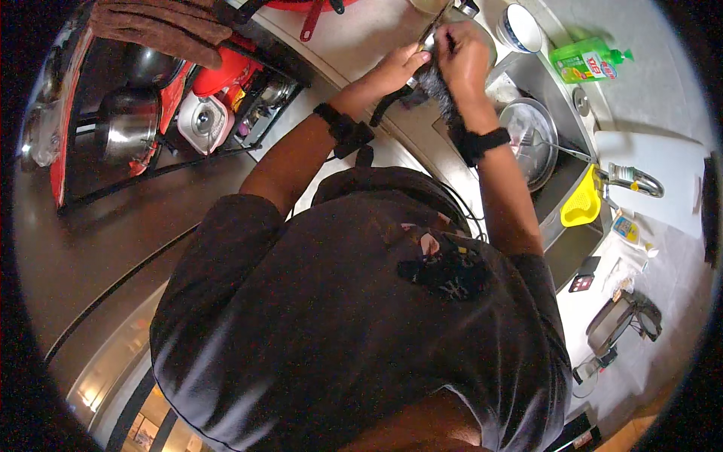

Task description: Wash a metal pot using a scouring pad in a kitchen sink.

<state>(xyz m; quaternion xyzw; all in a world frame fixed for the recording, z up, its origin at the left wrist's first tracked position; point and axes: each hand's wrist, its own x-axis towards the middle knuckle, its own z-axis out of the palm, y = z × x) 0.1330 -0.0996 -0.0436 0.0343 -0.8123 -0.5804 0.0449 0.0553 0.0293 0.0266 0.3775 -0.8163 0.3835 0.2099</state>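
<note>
At the top centre, my left hand [398,68] grips the rim or side of a metal pot [430,38], its thumb lying on top. My right hand [463,59] is closed around a grey fuzzy cloth [434,85] that hangs down beside the pot. A black handle [390,105] sticks out below my left hand towards my body. Much of the pot is hidden behind my hands. Each wrist wears a black band.
Right of my hands stand a white bowl [522,28] and a green dish soap bottle [587,59]. The sink holds a metal basin [551,121] with a fork; a yellow strainer [582,203] sits at its edge. A rack with pots [130,127] is at left.
</note>
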